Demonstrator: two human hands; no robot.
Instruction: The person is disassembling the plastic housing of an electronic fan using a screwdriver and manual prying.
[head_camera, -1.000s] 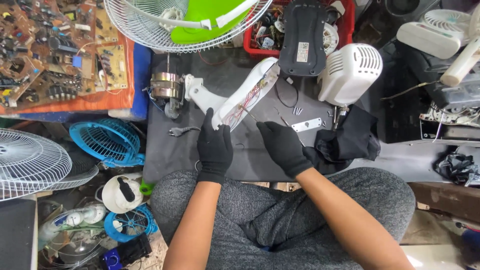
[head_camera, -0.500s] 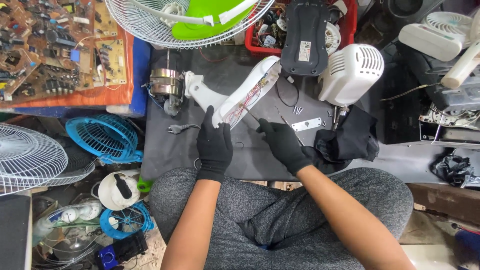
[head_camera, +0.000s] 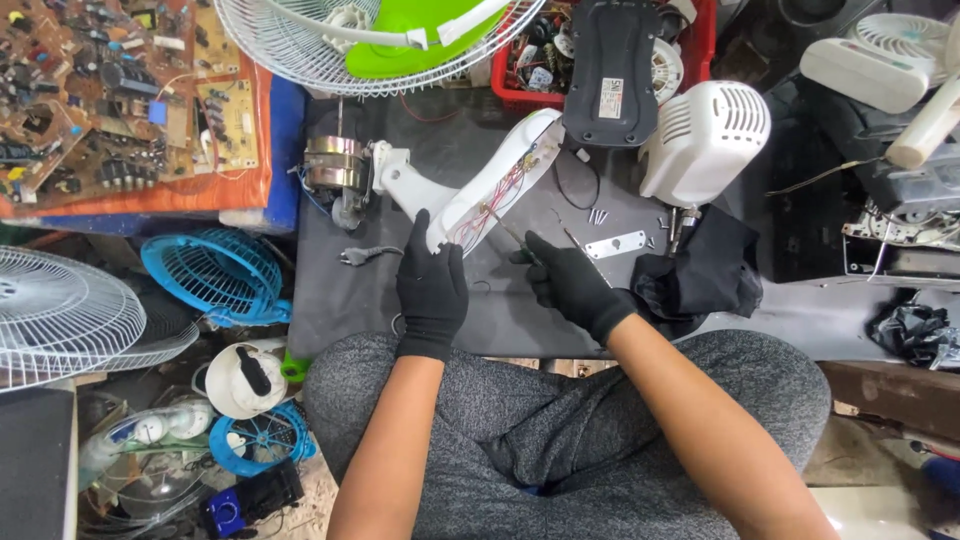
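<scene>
Both my hands wear black gloves over a dark work mat (head_camera: 520, 320). My left hand (head_camera: 430, 285) grips the near end of an open white fan neck housing (head_camera: 490, 185) with red wires showing inside. The housing joins a bare fan motor (head_camera: 335, 170) at its far left. My right hand (head_camera: 570, 285) holds a thin screwdriver (head_camera: 505, 228) whose tip points into the open housing.
A white fan grille with green blades (head_camera: 380, 45) lies at the top. A black fan base (head_camera: 610, 70) rests on a red bin (head_camera: 700, 45). A white motor cover (head_camera: 705, 140), loose screws and metal plate (head_camera: 615, 243), black cloth (head_camera: 700, 275), circuit boards (head_camera: 120, 100) and blue grille (head_camera: 215, 275) surround me.
My right hand has taken up the screwdriver and brought its tip to the open housing. My left hand keeps its hold on the housing's near end.
</scene>
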